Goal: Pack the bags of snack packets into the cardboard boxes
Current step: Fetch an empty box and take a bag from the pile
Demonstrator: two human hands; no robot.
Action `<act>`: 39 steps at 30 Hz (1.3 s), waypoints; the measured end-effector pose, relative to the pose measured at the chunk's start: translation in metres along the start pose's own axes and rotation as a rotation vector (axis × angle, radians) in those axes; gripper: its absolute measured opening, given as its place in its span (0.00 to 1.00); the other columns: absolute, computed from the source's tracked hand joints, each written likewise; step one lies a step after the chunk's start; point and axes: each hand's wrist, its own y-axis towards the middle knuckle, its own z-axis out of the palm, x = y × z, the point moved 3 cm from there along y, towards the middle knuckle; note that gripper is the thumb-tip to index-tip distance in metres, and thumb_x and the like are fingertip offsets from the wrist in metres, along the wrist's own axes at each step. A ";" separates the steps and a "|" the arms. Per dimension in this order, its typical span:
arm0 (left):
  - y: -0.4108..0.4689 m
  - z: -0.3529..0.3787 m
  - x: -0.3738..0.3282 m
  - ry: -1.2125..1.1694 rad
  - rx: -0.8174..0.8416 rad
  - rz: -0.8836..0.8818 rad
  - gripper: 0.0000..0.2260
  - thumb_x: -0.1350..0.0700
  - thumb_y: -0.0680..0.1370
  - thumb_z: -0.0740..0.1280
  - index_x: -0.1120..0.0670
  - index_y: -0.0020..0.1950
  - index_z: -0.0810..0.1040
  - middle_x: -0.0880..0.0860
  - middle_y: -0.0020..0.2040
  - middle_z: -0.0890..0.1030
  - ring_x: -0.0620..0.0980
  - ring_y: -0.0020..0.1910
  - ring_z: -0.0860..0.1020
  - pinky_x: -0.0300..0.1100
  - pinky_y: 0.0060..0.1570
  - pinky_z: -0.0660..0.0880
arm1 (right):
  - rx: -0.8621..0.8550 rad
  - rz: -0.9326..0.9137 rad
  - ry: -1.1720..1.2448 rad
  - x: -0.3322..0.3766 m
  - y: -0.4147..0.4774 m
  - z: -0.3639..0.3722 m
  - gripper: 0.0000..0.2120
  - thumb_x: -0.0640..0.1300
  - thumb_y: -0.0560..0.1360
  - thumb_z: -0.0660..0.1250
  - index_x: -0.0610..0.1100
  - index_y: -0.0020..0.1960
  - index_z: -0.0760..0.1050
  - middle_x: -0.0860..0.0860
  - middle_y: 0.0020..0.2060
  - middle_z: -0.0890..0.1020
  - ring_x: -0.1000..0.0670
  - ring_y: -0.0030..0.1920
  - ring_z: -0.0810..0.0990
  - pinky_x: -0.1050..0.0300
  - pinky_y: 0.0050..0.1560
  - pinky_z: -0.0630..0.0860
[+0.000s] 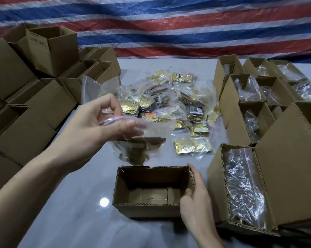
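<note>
An open cardboard box [151, 208] stands empty on the grey table in front of me. My right hand [196, 196] grips its right wall, thumb inside. My left hand [101, 122] holds a clear bag of snack packets [133, 149] by its pink zip top, above and just behind the box; the bag is blurred. A pile of more bags with gold and black packets [170, 102] lies in the middle of the table.
Empty open boxes [50, 51] are stacked along the left. Filled boxes with clear bags inside [244, 190] stand in rows on the right. A red, white and blue striped tarp [169, 27] hangs behind the table [75, 212].
</note>
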 end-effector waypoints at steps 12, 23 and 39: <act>-0.027 0.026 0.022 -0.409 -0.033 -0.200 0.10 0.65 0.72 0.68 0.56 0.41 0.67 0.65 0.47 0.84 0.68 0.46 0.84 0.49 0.42 0.82 | -0.034 -0.040 0.061 0.005 0.010 0.006 0.36 0.28 0.71 0.57 0.59 0.70 0.68 0.63 0.44 0.81 0.57 0.45 0.78 0.69 0.41 0.67; -0.036 0.030 0.015 -0.407 0.041 -0.148 0.11 0.62 0.72 0.70 0.56 0.42 0.67 0.65 0.44 0.83 0.67 0.42 0.84 0.50 0.39 0.82 | 0.005 -0.153 0.018 0.005 0.002 0.002 0.26 0.29 0.77 0.66 0.48 0.70 0.71 0.54 0.49 0.85 0.60 0.50 0.83 0.71 0.49 0.76; -0.012 0.030 0.012 -0.339 0.020 0.050 0.12 0.60 0.73 0.69 0.57 0.44 0.65 0.63 0.44 0.84 0.64 0.41 0.84 0.52 0.42 0.82 | -0.071 -0.046 0.064 0.010 0.002 0.005 0.34 0.27 0.72 0.58 0.59 0.67 0.70 0.68 0.40 0.77 0.75 0.39 0.73 0.82 0.38 0.66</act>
